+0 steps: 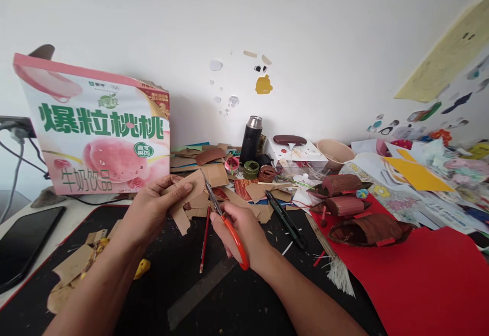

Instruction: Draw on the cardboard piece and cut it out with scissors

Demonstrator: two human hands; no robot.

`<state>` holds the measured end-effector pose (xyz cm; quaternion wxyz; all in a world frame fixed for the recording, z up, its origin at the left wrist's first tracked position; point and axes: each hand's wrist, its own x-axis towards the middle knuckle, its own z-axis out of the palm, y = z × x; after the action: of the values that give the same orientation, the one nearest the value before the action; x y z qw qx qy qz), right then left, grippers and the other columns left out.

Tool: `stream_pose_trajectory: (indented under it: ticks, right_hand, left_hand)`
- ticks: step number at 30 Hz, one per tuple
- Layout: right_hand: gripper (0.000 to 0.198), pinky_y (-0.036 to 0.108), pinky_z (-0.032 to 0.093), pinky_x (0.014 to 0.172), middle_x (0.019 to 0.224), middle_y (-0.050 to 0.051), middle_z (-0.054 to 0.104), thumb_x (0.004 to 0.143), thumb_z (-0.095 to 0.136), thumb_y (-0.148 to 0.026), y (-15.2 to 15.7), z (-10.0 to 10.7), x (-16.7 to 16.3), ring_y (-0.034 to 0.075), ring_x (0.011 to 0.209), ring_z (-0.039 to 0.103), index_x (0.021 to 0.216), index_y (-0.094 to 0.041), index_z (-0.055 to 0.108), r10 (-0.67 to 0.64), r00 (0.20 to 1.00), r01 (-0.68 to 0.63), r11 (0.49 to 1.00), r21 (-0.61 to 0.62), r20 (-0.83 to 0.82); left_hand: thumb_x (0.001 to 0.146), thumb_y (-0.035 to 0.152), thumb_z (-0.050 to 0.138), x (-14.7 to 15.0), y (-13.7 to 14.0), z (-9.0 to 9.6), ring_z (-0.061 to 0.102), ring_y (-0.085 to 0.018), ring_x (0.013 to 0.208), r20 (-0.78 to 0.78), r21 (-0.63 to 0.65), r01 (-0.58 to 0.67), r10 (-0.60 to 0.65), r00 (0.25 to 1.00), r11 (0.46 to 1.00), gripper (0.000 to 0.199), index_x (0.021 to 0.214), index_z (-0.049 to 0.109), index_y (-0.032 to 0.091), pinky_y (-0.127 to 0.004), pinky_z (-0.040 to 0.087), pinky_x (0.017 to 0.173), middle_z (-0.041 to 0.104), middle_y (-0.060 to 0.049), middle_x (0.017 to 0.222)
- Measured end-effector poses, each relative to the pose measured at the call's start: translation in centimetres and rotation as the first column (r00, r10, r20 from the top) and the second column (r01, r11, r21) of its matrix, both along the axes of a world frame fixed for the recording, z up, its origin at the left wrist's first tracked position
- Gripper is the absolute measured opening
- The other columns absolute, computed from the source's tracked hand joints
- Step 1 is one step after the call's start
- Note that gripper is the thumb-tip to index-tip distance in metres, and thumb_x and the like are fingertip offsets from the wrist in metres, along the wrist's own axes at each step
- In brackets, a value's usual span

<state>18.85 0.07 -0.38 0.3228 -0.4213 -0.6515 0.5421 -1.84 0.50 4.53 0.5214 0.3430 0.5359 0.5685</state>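
My left hand (160, 201) pinches a piece of brown cardboard (195, 183), thumb on top, holding it above the black mat. In my right hand (244, 226) is a pair of scissors (234, 234) with orange handles, its blades pointing up and away. The blade tips meet the right edge of the cardboard; whether they are parted there I cannot tell. Below the held piece hangs another cardboard strip (179, 218), partly behind my left fingers. A red pencil (205, 239) lies on the mat between my hands, and a dark green utility knife (286, 220) lies to the right.
A large pink drink carton (103, 132) stands at the left, near a black phone (28, 244). Cardboard scraps, small paint jars (251, 169) and a black flask (251, 141) line the back. Several brown model boats (369, 229) sit on red paper (428, 280) at the right.
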Motion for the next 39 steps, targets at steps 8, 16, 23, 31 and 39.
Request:
stream_pose_trajectory:
  ticks: [8,16,23,31,39]
  right_hand:
    - [0.044,0.022,0.04,0.036,0.057,-0.007,0.052,0.1,0.079,-0.065,0.1,0.1,0.3,0.013,0.038,0.055,0.106,-0.021,0.072,0.061,0.997,-0.062,0.998,-0.013,-0.054]
    - [0.048,0.023,0.041,0.037,0.057,-0.008,0.052,0.098,0.08,-0.068,0.5,0.0,0.6,0.013,0.038,0.055,0.105,-0.022,0.072,0.091,0.994,-0.09,0.996,0.018,-0.058]
    - [0.047,0.023,0.043,0.038,0.058,-0.008,0.052,0.096,0.082,-0.067,0.3,0.3,0.6,0.013,0.039,0.056,0.103,-0.022,0.07,0.085,0.996,-0.085,0.996,-0.008,-0.039]
    - [0.052,0.026,0.059,0.054,0.067,-0.005,0.064,0.092,0.087,-0.067,0.2,-0.2,0.2,0.016,0.053,0.068,0.108,-0.021,0.068,0.134,0.978,-0.152,0.982,-0.112,-0.158]
    - [0.069,0.034,0.064,0.077,0.089,0.002,0.074,0.078,0.098,-0.069,0.4,-1.4,0.6,0.023,0.081,0.078,0.118,-0.022,0.067,0.217,0.953,-0.254,0.952,-0.169,-0.211]
  left_hand:
    - [0.056,0.055,0.107,-0.6,0.1,-0.5,0.073,-0.018,0.061,-0.051,0.024,0.03,-0.029,0.998,0.999,0.06,0.094,0.078,0.019,-0.024,0.059,0.053,0.082,-0.004,0.08]
    - [0.052,0.052,0.108,-1.0,0.1,-0.4,0.073,-0.018,0.06,-0.053,0.023,-0.001,0.002,0.999,1.0,0.059,0.09,0.08,0.018,-0.023,0.059,0.053,0.081,-0.004,0.075]
    - [0.051,0.042,0.107,-1.0,0.5,-0.3,0.075,-0.019,0.063,0.025,0.025,-0.023,0.022,0.999,0.999,0.048,0.085,0.083,0.018,-0.023,0.063,0.057,0.083,-0.005,0.076]
    - [0.05,0.039,0.109,-0.8,0.3,-0.1,0.075,-0.019,0.062,0.039,0.036,-0.031,0.029,0.999,0.999,0.045,0.081,0.084,0.02,-0.022,0.063,0.054,0.083,-0.004,0.075]
    - [0.048,0.034,0.108,-1.1,0.3,0.1,0.073,-0.018,0.055,0.037,0.029,-0.027,0.026,0.999,0.999,0.042,0.077,0.081,0.019,-0.021,0.061,0.049,0.08,-0.003,0.068]
